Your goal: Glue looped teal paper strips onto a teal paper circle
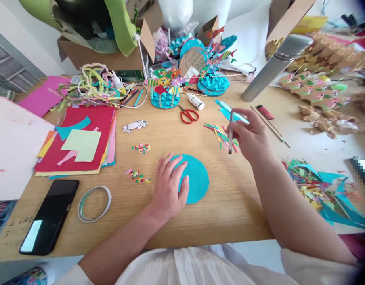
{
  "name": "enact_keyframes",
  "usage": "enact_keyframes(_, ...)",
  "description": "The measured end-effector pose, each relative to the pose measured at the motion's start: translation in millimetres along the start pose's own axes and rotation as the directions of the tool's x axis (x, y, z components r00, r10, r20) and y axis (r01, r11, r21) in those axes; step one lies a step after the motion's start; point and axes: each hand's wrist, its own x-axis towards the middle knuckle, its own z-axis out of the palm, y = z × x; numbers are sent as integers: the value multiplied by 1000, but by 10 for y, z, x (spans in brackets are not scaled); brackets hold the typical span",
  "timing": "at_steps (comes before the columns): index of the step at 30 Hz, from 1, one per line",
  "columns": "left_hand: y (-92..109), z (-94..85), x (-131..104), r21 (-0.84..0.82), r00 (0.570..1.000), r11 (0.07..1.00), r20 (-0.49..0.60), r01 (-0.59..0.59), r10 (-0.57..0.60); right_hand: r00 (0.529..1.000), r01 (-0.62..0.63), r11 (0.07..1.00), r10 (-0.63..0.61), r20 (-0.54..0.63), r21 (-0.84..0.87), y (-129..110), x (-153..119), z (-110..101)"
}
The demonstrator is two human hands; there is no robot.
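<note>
The left hand lies with fingers extended, gripping nothing, over the left edge of a flat, round bright-blue paper disc, which rests on a light-brown wooden desk. To the upper right of the disc, the right hand pinches a thin grey stick-shaped tool raised at a slant, apart from the disc. Behind this hand, narrow multicoloured paper strips lie scattered.

Left of the disc sit two small heaps of tiny multicoloured paper pieces. Directly beyond the disc are red-handled scissors and a small white plastic bottle on its side. Farther left of the disc are a white ring-shaped tape roll, a black rectangular phone and a stack topped with red paper.
</note>
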Motion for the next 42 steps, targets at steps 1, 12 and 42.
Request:
enact_keyframes(1, -17, -11, 13, -6, 999, 1000, -35, -6, 6, 997, -48, 989, 39, 63, 137, 18, -114, -4)
enact_keyframes(12, -117, -82, 113, -55, 960, 997, -272, 53, -66, 946, 215, 959, -251, 203, 185, 76, -505, 265)
enact_keyframes(42, -316, -83, 144, 6, 948, 999, 316, 40, -40, 608, 696, 652, -315, 729, -299, 96, -691, 405)
